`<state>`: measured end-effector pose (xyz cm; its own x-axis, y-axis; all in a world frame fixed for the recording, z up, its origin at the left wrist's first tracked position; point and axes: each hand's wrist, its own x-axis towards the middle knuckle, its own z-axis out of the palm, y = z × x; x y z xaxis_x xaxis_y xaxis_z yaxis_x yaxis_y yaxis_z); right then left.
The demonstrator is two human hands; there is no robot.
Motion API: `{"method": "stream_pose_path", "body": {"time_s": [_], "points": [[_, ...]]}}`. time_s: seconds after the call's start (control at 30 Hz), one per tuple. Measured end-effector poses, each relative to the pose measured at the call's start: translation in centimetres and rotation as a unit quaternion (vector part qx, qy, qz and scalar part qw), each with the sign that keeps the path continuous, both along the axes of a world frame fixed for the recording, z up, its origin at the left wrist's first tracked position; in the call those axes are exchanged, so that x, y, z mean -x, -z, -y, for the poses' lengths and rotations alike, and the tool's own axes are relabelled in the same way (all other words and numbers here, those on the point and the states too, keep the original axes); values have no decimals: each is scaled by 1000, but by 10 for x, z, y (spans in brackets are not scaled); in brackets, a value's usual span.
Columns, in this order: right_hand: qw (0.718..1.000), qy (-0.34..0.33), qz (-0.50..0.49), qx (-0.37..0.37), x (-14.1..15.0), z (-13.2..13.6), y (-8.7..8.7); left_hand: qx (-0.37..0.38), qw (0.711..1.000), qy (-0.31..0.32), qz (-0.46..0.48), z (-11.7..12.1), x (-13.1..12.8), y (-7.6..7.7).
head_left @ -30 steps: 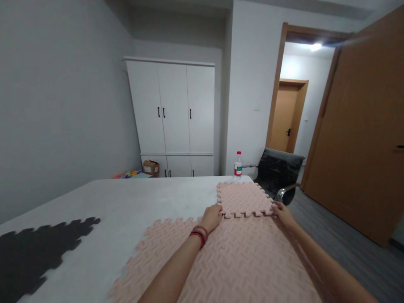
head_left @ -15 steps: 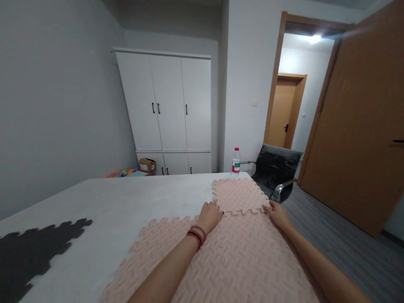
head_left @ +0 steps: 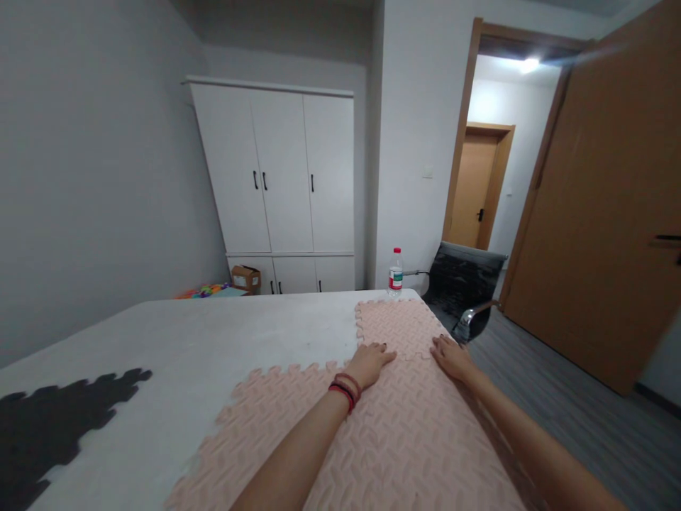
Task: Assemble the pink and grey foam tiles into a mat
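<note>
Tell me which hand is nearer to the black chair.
Right. The right hand rests on the pink mats just left of the black chair; the left hand rests on them farther left.

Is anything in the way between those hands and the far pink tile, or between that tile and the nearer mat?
Nothing visible. The left hand and right hand both lie where the far pink foam tile meets the nearer pink foam mat; the red-capped bottle stands beyond them.

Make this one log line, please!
left hand: on pink mats; right hand: at their right edge; bottle: upright, far end; dark mat: left
</note>
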<state>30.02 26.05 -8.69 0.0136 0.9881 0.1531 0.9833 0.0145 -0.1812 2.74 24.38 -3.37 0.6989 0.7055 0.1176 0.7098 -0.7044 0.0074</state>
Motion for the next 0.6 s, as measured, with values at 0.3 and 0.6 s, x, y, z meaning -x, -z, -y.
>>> {"method": "stream_pose_path", "body": {"time_s": [0.3,0.6], "points": [[995,85,1,57,31,-16,16,-33,999,-39,5,6,-14,7],[991,99,15,85,30,-19,15,-76,994,-80,-3,25,-40,13]]}}
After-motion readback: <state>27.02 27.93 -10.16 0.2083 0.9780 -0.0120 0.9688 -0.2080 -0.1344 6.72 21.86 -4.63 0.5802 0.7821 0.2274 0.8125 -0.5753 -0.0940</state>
